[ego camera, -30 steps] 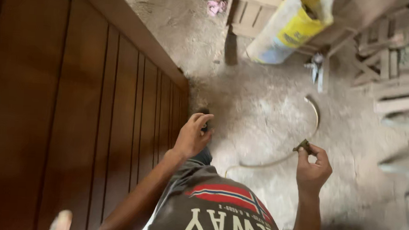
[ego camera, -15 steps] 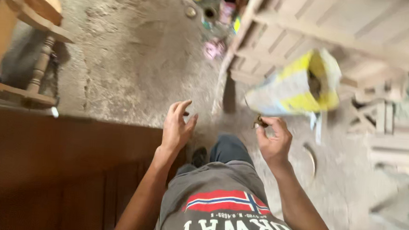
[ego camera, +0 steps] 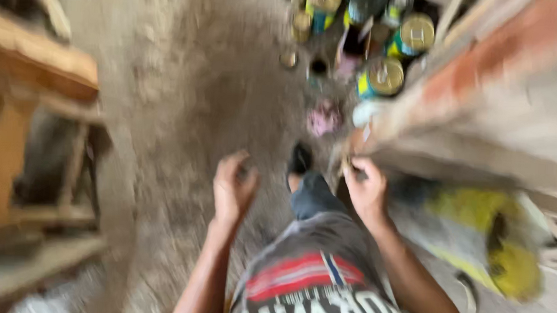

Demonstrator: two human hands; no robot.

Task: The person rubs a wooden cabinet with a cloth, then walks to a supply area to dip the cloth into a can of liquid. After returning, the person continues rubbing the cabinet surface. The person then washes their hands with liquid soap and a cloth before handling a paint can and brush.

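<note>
The view is badly smeared, so fine detail is lost. The right hand (ego camera: 366, 191), just right of centre, has its fingers curled around a small dark object (ego camera: 356, 174) that is too blurred to name; only a dull dark sliver shows at the fingertips. The left hand (ego camera: 233, 187), left of centre, is loosely cupped, fingers bent inward; whether it holds anything cannot be told. Between the hands a dark shoe (ego camera: 301, 159) and a grey trouser leg stand on a dusty grey concrete floor (ego camera: 186, 93). Round metal tins (ego camera: 384, 76) with yellowish lids cluster at the top centre. A yellow-and-white woven sack (ego camera: 486, 237) lies at the right, below pale timber boards (ego camera: 519, 113). Bare wooden furniture (ego camera: 18, 95) fills the left edge.
</note>
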